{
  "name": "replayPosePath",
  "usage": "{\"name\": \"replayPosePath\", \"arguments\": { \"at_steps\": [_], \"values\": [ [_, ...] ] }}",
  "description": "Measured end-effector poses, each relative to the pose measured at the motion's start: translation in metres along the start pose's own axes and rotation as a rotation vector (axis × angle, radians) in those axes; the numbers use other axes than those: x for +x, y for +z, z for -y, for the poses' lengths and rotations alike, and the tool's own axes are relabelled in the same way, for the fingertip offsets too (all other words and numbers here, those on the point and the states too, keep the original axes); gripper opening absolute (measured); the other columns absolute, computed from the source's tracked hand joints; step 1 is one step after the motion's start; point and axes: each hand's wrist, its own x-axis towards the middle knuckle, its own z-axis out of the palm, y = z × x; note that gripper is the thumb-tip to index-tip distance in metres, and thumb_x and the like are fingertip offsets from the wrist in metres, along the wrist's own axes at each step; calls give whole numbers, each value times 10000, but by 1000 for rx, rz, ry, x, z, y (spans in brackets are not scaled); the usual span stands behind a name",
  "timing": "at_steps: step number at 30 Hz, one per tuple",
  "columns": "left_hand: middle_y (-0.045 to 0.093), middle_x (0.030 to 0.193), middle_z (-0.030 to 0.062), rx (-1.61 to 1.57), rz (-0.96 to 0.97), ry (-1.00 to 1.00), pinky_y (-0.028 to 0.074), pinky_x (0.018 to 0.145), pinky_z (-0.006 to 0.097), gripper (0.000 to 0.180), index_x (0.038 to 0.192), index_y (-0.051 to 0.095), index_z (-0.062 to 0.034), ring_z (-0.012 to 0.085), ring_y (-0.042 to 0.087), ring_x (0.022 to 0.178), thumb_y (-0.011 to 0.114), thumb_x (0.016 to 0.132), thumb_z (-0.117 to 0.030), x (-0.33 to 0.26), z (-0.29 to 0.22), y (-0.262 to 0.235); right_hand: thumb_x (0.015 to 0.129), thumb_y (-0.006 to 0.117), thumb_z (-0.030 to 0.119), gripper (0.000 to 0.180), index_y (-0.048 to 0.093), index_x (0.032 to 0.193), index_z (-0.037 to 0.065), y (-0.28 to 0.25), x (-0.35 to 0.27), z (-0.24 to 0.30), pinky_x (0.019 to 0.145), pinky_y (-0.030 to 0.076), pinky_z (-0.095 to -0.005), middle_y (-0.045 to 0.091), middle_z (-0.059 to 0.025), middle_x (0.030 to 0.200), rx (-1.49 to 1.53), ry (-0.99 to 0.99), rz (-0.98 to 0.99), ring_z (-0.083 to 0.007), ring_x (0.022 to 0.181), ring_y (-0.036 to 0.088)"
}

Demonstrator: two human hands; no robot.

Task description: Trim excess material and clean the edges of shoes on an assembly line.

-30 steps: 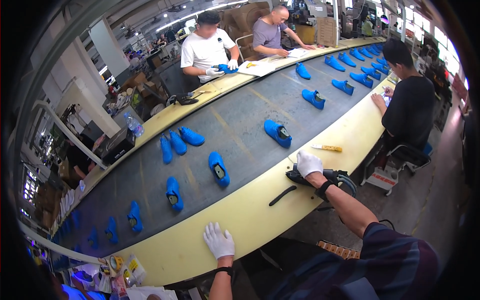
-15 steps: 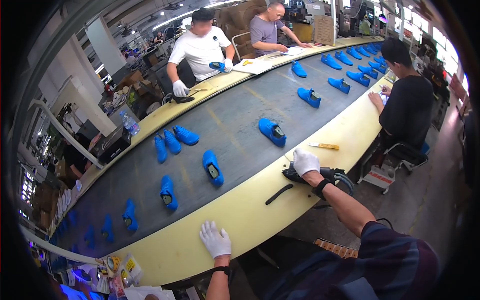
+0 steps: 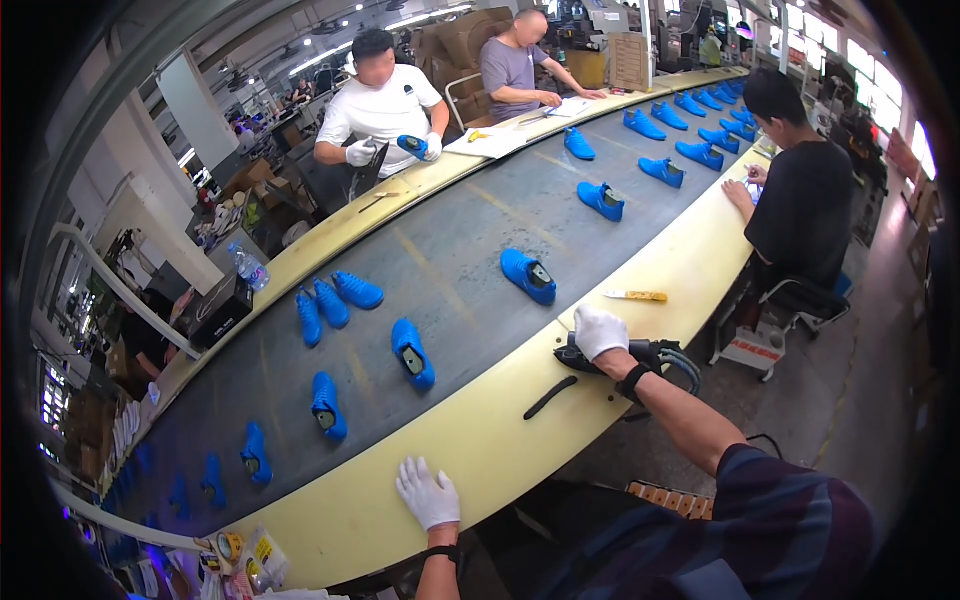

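Note:
My left hand (image 3: pixel 428 492), in a white glove, lies flat on the pale yellow ledge (image 3: pixel 370 520) with its fingers apart. Also gloved in white, my right hand (image 3: pixel 600 332) is closed over a black tool (image 3: pixel 572 357) with grey hoses at the ledge's edge. The glove hides part of that tool. A curved black strip (image 3: pixel 550 397) lies just left of it, and a slim yellow-and-white implement (image 3: pixel 636 295) lies beyond my right hand. Blue shoes stand on the grey belt ahead; the nearest to my right hand is one blue shoe (image 3: pixel 528 276).
Across the belt (image 3: pixel 450 340), a person in a white shirt (image 3: pixel 385 105) holds a blue shoe and a black tool. Another person (image 3: pixel 515 70) works farther along. A person in black (image 3: pixel 800 180) sits on my right. Tape and bags (image 3: pixel 262 560) lie at lower left.
The person in white has lifted the black tool from the far ledge toward the shoe. The shoes on the belt have shifted slightly toward the lower left. My hands keep their places.

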Motion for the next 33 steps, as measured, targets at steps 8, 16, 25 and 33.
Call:
{"name": "replayPosePath", "arguments": {
  "at_steps": [8,16,25,33],
  "values": [
    [502,1581,244,4,-10,10,240,1299,568,586,1453,544,0,416,393,1533,679,943,-254,2,-4,4,933,630,204,141,711,924,89,5,4,-10,714,598,-558,728,-225,786,0,-40,-10,-443,770,743],
    [505,1585,234,38,-64,24,254,1293,573,585,1450,546,-7,413,401,1530,684,937,-250,7,-4,14,938,636,207,135,714,932,96,0,7,-9,727,599,-560,732,-221,795,13,-36,-10,-439,778,746],
    [509,1576,238,13,-24,9,258,1291,574,584,1450,543,-14,415,402,1528,683,937,-254,0,-10,12,992,598,233,204,698,863,111,1,6,-17,696,582,-552,720,-195,789,-6,-52,-43,-429,761,728],
    [506,1576,239,9,-17,8,248,1294,573,580,1449,541,-9,417,396,1531,677,941,-254,3,-18,10,989,600,230,184,695,881,114,5,10,-24,694,581,-552,719,-193,792,-5,-55,-42,-427,763,728]
  ]
}}
